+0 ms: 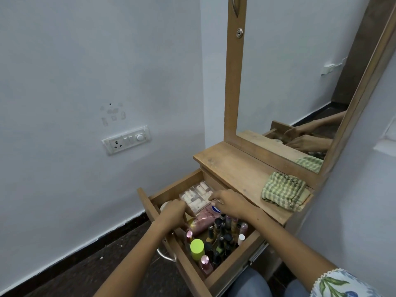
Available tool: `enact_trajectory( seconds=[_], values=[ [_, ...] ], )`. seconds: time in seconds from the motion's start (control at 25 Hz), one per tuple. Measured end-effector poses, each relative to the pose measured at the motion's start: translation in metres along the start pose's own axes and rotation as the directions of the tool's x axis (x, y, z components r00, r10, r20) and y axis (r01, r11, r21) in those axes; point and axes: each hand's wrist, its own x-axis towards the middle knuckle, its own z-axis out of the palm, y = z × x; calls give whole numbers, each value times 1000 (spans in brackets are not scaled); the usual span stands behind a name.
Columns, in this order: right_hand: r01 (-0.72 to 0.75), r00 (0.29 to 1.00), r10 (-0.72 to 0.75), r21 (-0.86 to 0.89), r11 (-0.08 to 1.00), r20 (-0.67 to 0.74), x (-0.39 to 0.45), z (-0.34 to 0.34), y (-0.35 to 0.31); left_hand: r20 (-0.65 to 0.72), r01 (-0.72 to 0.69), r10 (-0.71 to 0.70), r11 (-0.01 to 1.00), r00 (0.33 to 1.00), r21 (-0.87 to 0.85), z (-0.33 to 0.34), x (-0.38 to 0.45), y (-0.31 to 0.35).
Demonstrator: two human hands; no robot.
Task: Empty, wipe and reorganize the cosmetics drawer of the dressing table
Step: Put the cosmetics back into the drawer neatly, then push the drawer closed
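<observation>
The wooden drawer (230, 267) of the dressing table stands pulled out and full of cosmetics. At its back lies a clear plastic case of pale lipsticks (196, 197). My left hand (173, 212) grips the case's near left corner and my right hand (230, 200) holds its right edge. In front of it lie a pink bottle (202, 221) on its side and a blue-lidded jar (216, 209). Several nail polish bottles (222, 234) stand upright beside a bottle with a lime-green cap (197, 248).
A green checked cloth (285, 192) lies folded on the wooden table top (233, 166) at the right. The mirror (289, 82) rises behind it. A switchboard (126, 139) sits on the left wall. A metal stool rim (166, 255) shows under the drawer.
</observation>
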Motion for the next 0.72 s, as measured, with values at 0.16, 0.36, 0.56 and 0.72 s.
enact_trajectory(
  seconds=[0.16,0.36,0.56,0.72],
  values=[
    [8,999,-7,7,1000,-43,-10,-3,-12,-73,-23,22,1000,997,-20,7,3,5],
    [-61,998,61,5,998,-35,-24,3,-47,-214,-42,40,999,976,-6,3,-13,-9],
    [-157,985,165,120,980,-60,-47,23,-136,-278,-19,30,999,960,42,-21,-65,-48],
    [-281,960,280,88,956,25,-58,56,-218,-167,58,-17,968,986,245,-14,-124,-80]
  ],
)
